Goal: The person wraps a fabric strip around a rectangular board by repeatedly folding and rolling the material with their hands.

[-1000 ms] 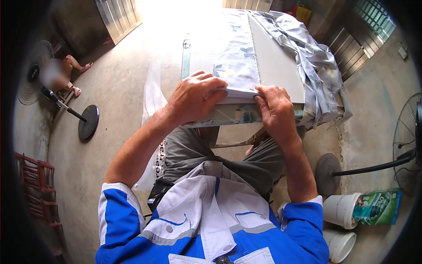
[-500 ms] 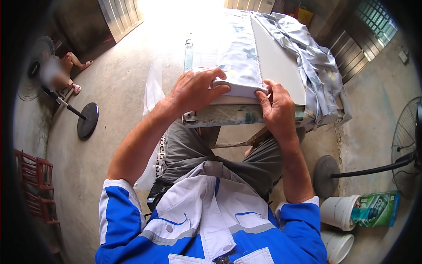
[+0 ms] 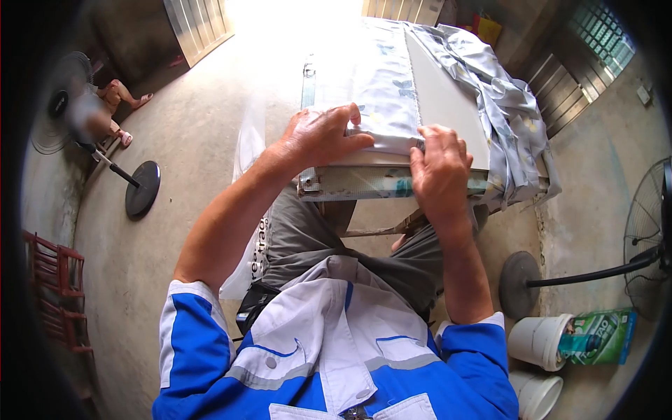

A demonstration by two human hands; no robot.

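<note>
A strip of pale fabric [image 3: 392,87] printed with grey-blue and yellow motifs lies lengthwise on a white-topped table [image 3: 451,105]. Its near end forms a narrow fold close to the table's front edge. My left hand [image 3: 323,136] is closed on the left end of that fold, index finger above and thumb along the near side. At the right end my right hand [image 3: 442,162] grips the fabric's corner between curled fingers and thumb. The fingertips partly hide both corners. More of the printed fabric [image 3: 507,112] lies bunched along the table's right side and hangs over it.
A standing fan [image 3: 143,189] is at the left, by a seated person [image 3: 105,115]. Another fan [image 3: 519,283] stands at the right, near white buckets [image 3: 537,341] and a green package [image 3: 603,337]. Red chairs [image 3: 59,294] are at the lower left. Clear plastic [image 3: 241,259] hangs beside my leg.
The fabric's near edge, raised with its plain side showing before, is now turned over and lower, with print showing. My right hand has rolled over, its fingers now more on top.
</note>
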